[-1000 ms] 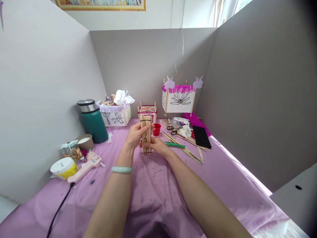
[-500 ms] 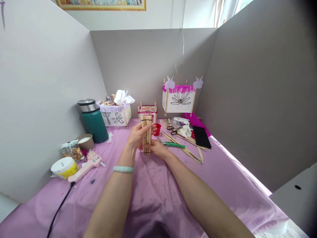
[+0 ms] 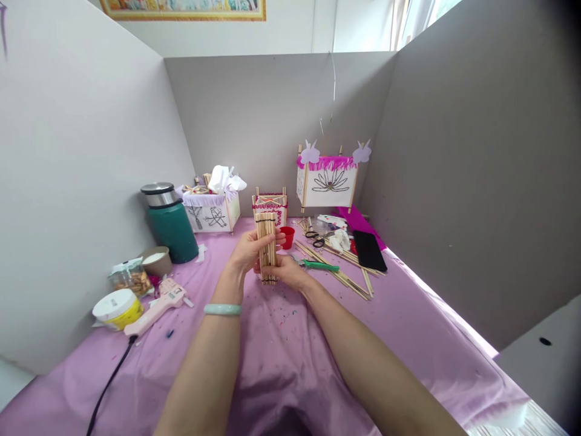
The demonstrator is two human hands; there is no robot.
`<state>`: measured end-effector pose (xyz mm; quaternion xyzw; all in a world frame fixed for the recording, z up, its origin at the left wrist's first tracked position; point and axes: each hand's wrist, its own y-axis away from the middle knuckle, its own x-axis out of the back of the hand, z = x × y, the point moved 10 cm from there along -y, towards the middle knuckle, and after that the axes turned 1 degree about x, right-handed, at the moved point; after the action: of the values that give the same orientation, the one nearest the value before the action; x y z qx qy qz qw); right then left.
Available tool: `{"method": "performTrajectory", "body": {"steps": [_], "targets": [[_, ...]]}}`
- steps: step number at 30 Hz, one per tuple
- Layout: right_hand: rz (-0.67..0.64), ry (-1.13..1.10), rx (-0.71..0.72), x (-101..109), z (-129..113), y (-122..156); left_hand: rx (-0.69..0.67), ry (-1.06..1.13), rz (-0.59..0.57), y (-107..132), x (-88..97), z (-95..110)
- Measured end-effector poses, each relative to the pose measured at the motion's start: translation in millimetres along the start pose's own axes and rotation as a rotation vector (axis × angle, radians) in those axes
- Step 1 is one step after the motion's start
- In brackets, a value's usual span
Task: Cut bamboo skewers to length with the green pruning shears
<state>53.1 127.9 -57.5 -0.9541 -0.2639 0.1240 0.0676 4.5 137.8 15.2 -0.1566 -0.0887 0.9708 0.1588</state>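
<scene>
Left hand [image 3: 247, 251] spread behind upright wooden stick panel [image 3: 270, 242], fingertips past far edge; right hand [image 3: 285, 272] pressed under lower end, both clamping sticks together. Red cup [image 3: 287, 237] just beyond.

We saw both forearms [image 3: 202, 369] angled inward; the left hand [image 3: 247, 251] was raised, fingers curled, while the right hand [image 3: 285, 272] sat lower, just beside it, fingers also curled.

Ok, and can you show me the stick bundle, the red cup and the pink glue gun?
Wooden stick bundle [image 3: 265, 223], head view, top part above the hands.
Red cup [image 3: 287, 237], head view, outer side.
Pink hot glue gun [image 3: 145, 321], head view, handle.
</scene>
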Motion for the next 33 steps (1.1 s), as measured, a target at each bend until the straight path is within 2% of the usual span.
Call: {"method": "performTrajectory", "body": {"steps": [10, 16, 19, 23, 27, 33], "targets": [[0.059, 0.086, 0.014, 2, -5, -1, 0.046, 0.031, -0.016, 4, -4.2, -2], [-0.007, 0.160, 0.006, -2, -7, -2, 0.056, 0.025, -0.078, 4, -5.6, -2], [0.012, 0.211, 0.015, 0, -8, -2, 0.057, 0.020, -0.070, 5, -7.4, -1], [0.050, 0.132, 0.016, 2, -7, -1, 0.039, 0.001, -0.044, 6, -8.2, 2], [0.050, 0.010, -0.009, 3, -4, -2, 0.022, -0.140, -0.020, 7, 2.4, 6], [0.036, -0.009, -0.030, 2, -2, -2, 0.049, -0.316, 0.010, 14, 18.7, 10]]}}
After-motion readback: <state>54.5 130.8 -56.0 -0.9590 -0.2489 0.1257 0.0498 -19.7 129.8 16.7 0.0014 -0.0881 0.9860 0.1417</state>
